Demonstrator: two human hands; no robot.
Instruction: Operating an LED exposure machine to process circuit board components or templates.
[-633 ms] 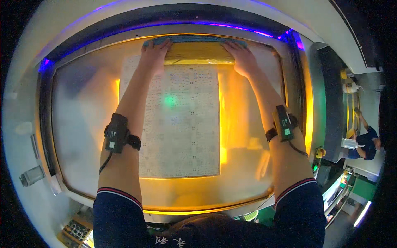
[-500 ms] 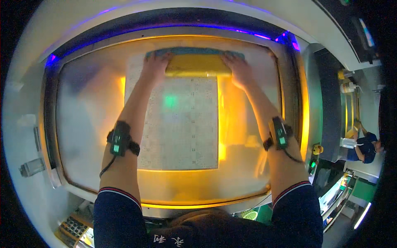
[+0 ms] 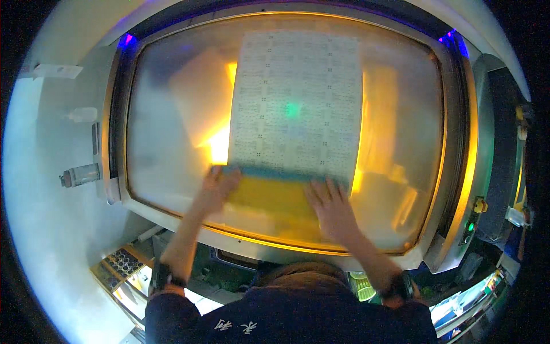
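A wide yellow squeegee-like scraper with a blue strip along its far side lies across the near end of a pale, patterned sheet. At the scraper's left end is my left hand, fingers bent over the blue strip. My right hand holds the right end, its fingers laid over that strip. The undersides of both hands and the thumbs' grip are hidden. Beneath all this is a framed, glossy translucent surface, lit yellow beside the sheet.
A raised metal frame borders the surface. On its right stands a control panel with a green lamp and a yellow knob. At the left, a clear cylindrical container is beside the frame. A green basket sits below the near edge.
Both hands have brought the scraper from the sheet's far end toward me, to its near end. My head view has shifted, and the far part of the sheet is now uncovered.
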